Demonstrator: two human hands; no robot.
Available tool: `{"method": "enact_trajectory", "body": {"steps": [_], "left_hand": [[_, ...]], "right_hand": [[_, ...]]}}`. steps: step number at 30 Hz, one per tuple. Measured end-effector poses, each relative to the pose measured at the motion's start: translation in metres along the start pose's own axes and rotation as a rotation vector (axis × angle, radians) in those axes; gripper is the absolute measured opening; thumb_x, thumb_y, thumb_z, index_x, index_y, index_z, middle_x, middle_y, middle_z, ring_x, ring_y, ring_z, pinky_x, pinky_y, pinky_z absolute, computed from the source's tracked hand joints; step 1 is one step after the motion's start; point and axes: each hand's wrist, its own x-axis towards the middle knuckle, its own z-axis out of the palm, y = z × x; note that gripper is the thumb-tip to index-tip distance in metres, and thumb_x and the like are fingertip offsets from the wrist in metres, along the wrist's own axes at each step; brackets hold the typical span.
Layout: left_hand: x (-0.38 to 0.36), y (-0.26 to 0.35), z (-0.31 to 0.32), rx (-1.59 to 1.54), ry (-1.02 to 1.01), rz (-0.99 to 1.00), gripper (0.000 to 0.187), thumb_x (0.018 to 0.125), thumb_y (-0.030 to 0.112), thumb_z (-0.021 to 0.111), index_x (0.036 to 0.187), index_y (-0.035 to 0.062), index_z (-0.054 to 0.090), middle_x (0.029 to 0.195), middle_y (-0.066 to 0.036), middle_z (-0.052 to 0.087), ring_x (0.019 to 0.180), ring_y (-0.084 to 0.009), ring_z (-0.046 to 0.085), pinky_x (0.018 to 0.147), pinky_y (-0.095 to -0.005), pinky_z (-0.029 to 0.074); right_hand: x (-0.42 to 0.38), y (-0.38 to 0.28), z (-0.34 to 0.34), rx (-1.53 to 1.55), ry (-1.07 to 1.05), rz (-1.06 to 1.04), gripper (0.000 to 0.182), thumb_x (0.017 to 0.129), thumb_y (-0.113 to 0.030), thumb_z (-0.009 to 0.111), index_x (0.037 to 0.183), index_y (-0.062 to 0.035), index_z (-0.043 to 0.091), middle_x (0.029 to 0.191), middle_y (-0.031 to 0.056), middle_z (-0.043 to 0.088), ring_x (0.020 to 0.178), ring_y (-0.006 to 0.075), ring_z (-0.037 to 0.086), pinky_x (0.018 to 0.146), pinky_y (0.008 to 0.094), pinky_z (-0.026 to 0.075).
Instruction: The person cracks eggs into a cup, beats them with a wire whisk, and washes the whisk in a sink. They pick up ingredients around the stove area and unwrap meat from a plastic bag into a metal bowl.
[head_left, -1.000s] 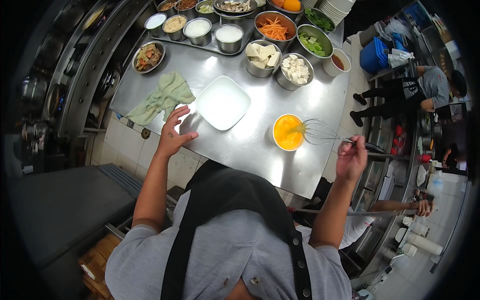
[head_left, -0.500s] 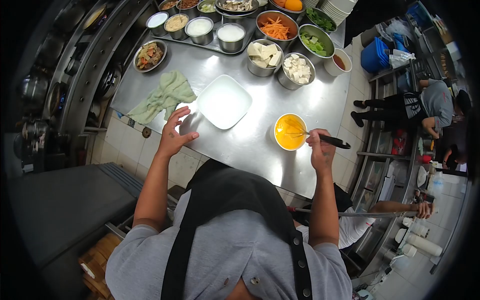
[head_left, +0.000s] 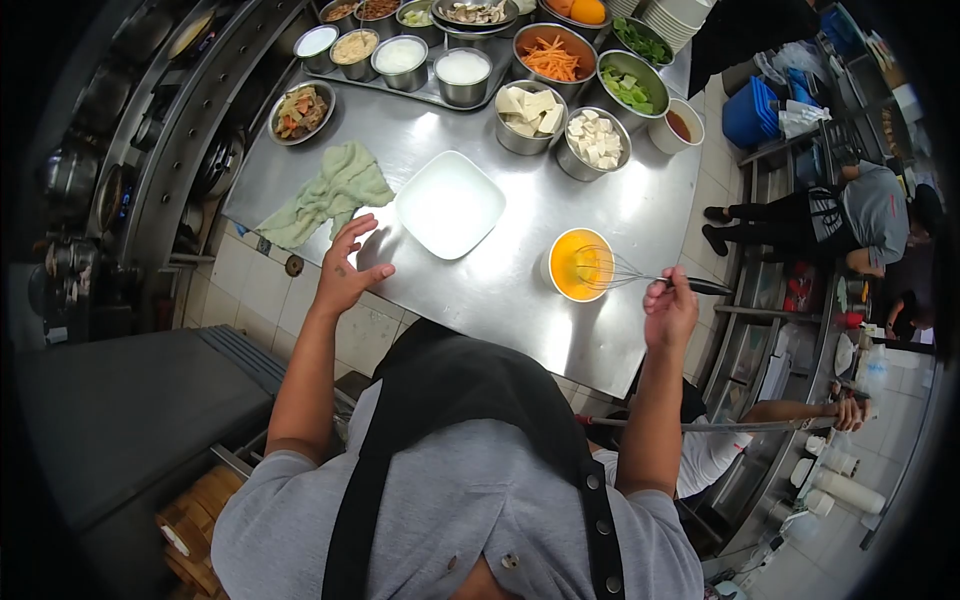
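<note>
My right hand grips the black handle of a wire whisk, whose wires reach over a white cup of yellow-orange liquid near the right side of the steel table. My left hand hangs at the table's front edge with thumb and fingers apart, holding nothing. Just right of it lies a white square dish. A pale green cloth is crumpled beyond my left hand.
Bowls of tofu, diced white pieces and carrot strips line the far side of the steel table. A small plate of food stands far left. Other people are at the right, one arm extended.
My right hand has moved right and drawn the whisk partly out of the cup, so more of its wires show. My left hand has hardly moved.
</note>
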Motion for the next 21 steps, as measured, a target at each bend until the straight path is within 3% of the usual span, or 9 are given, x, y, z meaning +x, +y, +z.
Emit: {"method": "enact_trajectory", "body": {"steps": [8,13,17,21], "left_hand": [[0.004,0.003,0.002,0.010,-0.025,0.008,0.074,0.062,0.036,0.082,0.125,0.0090,0.053,0.136,-0.008,0.044,0.124,-0.0235,0.043,0.099,-0.0419,0.035],[0.004,0.001,0.001,0.005,-0.018,0.012,0.073,0.063,0.036,0.082,0.124,0.0086,0.054,0.136,-0.008,0.044,0.124,-0.0233,0.043,0.099,-0.0413,0.036],[0.003,-0.005,0.000,0.004,-0.013,0.011,0.073,0.063,0.035,0.083,0.124,0.0084,0.054,0.136,-0.008,0.045,0.123,-0.0228,0.043,0.098,-0.0404,0.036],[0.001,-0.008,-0.001,0.000,0.002,0.005,0.072,0.063,0.035,0.083,0.124,0.0084,0.054,0.135,-0.008,0.045,0.123,-0.0224,0.043,0.097,-0.0399,0.036]], "right_hand": [[-0.033,-0.085,0.036,-0.091,-0.127,-0.402,0.025,0.095,-0.025,0.049,0.086,-0.0027,0.054,0.058,0.0065,0.053,0.047,0.0124,0.048,0.042,0.0220,0.035],[-0.033,-0.060,0.042,-0.412,-0.200,-0.558,0.015,0.092,-0.014,0.055,0.089,-0.0004,0.058,0.063,0.0067,0.058,0.054,0.0106,0.053,0.048,0.0219,0.039],[-0.016,0.004,0.037,-0.677,-0.233,-0.421,0.014,0.090,-0.014,0.058,0.091,-0.0005,0.059,0.066,0.0045,0.059,0.062,0.0092,0.056,0.060,0.0212,0.045],[-0.005,0.045,0.019,-0.522,-0.164,-0.201,0.019,0.091,-0.019,0.057,0.090,-0.0006,0.058,0.062,0.0061,0.058,0.054,0.0104,0.053,0.051,0.0220,0.042]]}}
